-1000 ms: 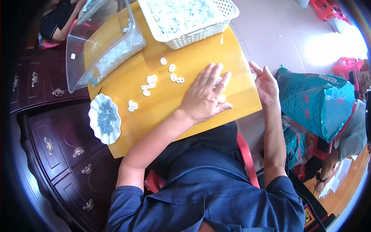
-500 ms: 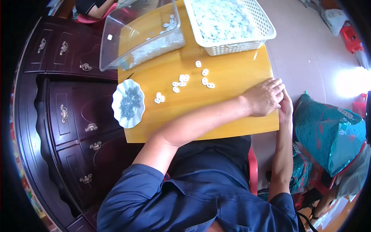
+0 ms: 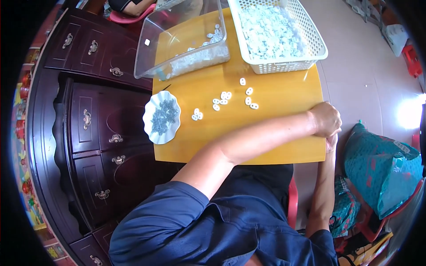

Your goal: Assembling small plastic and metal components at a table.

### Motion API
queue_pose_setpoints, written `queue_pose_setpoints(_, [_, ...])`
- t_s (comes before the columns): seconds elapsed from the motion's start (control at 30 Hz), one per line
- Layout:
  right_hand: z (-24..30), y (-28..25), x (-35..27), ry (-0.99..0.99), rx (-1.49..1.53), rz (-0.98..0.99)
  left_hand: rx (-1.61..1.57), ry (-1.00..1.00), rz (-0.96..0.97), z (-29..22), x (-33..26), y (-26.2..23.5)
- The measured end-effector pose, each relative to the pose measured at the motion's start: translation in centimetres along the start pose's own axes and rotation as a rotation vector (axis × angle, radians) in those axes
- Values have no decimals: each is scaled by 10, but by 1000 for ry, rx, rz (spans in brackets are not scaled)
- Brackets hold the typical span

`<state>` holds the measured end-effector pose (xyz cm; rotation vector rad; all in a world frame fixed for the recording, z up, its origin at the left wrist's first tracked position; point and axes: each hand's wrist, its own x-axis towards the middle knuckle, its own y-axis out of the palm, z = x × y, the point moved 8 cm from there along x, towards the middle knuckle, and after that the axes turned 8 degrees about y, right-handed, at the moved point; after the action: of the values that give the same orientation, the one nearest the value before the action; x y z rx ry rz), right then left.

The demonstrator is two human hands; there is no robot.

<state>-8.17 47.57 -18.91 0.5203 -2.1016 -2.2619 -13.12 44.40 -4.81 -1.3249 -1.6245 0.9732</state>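
**Both hands meet at the counter's right edge**

The left hand (image 3: 326, 119) reaches across the body and rests curled at the right edge of the yellow counter (image 3: 275, 146), knuckles up, fingers folded under. The right hand (image 3: 331, 142) comes up from below that edge and sits just under the left one, touching it. It looks as if the left hand is drawn to the rim so that something can pass into the right hand beneath, but nothing shows between them. Whether either hand is closed on a piece I cannot tell: the left hand's fingers are tucked out of view, and the right hand is mostly hidden behind the counter edge and the left hand.

The loose white pieces (image 3: 224, 98) lie scattered mid-counter, well apart from both hands. A white dish (image 3: 162, 117) of small dark parts overhangs the left edge. At the far side stand a clear tub (image 3: 182, 37), with more white pieces along its bottom, and a white basket (image 3: 277, 33) heaped with them; both are cut off at the top. The pieces are too small to make out their exact shape.
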Motion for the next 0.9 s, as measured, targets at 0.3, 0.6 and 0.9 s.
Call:
queue_pose_setpoints(0.3, [7,-21,-13,-88,22,-89,-35,-6,30,-9,26,13])
queue_pose_setpoints(0.6, [22,2,-11,-87,209,-161,18,152,-661,-19,-36,-56])
queue_pose_setpoints(0.9, [87,127,-1,-200,158,23,-243,-40,-726,-31,-176,-100])
